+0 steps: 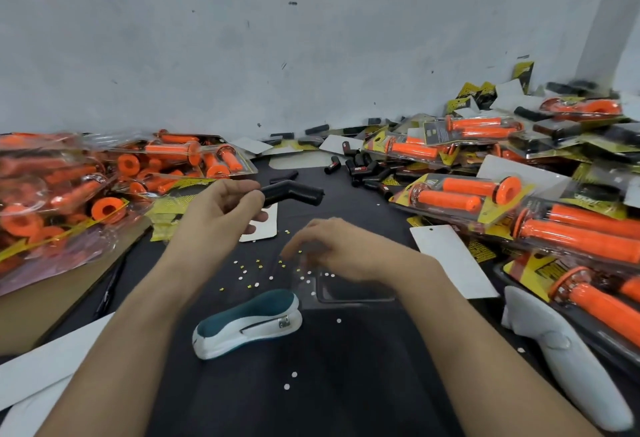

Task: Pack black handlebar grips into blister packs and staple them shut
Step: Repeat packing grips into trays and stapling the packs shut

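- The dark work mat fills my view, with heaps of packed orange grips along its left and right sides.
- A clear blister pack lies on the mat just beyond the stapler. My right hand hovers over it, blurred, so I cannot tell whether its fingers pinch the plastic or hang loose.
- My left hand is curled round one end of what look like two black handlebar grips, held above the mat with their far ends splayed apart.
- I judge the grips light, rubbery and slightly bendy, not slippery. Holding them mid-barrel should stop the splaying when I seat them.
- The blister looks thin and springy, best pinched at its rim.
- Small paper dots speckle the mat.
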